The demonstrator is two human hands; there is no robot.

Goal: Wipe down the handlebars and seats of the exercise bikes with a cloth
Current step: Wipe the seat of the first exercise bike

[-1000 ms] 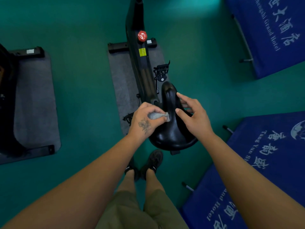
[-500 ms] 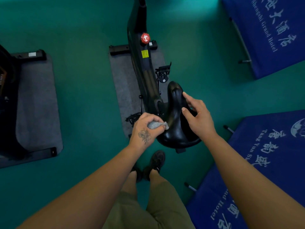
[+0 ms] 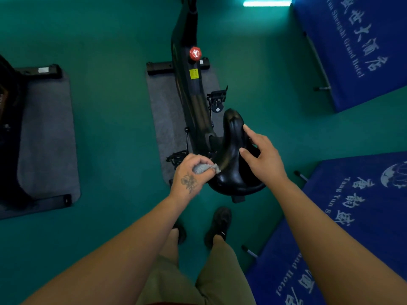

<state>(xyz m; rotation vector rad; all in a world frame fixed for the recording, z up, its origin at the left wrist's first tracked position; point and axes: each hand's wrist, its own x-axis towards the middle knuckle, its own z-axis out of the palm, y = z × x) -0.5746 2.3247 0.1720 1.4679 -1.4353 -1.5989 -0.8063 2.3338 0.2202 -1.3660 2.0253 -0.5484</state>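
A black exercise bike (image 3: 191,95) with a red knob (image 3: 195,53) stands on a grey mat in the middle of the view. Its glossy black seat (image 3: 231,150) is right below me. My left hand (image 3: 189,175) is closed on a small grey cloth (image 3: 203,167), which touches the seat's left side near the wide rear. My right hand (image 3: 263,158) rests on the seat's right side, its fingers spread along the narrow nose. The handlebars are out of view beyond the top edge.
A second bike's black frame (image 3: 8,128) stands on a grey mat (image 3: 46,133) at the left. Blue cloth-covered tables with white lettering fill the top right (image 3: 352,45) and lower right (image 3: 352,216). The floor is green carpet (image 3: 114,128). My feet (image 3: 218,225) are behind the seat.
My left hand has slid the cloth back along the seat's left side toward the wide rear. My right hand has shifted forward along the nose.
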